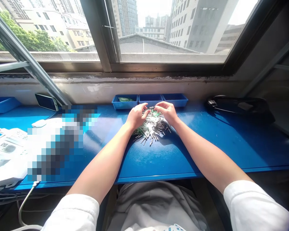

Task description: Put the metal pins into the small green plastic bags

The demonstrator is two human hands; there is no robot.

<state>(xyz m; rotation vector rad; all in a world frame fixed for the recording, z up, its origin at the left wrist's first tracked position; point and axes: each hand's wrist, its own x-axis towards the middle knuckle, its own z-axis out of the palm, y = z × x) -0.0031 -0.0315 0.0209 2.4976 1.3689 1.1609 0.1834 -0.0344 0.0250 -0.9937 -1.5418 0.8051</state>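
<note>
A pile of thin dark metal pins (156, 130), mixed with green and whitish pieces, lies on the blue table (159, 160). Above the left part of the pile is my left hand (136, 116), its thumb and fingers curled near each other; whether it holds anything is too small to tell. My right hand (168, 112) pinches the right end of a small dark piece (152, 107) between thumb and fingers. This piece spans the gap between both hands, over the back of the pile. Just behind stand three joined blue bins (150, 104), the left one with a green bag (125, 99) in it.
A phone (47, 102) leans at the back left beside a metal strut (42, 77) and a blue tray (2, 105). White devices (9, 147) with cables lie at the left. A dark case (240, 107) sits at the back right. The window frame (159, 67) rises behind.
</note>
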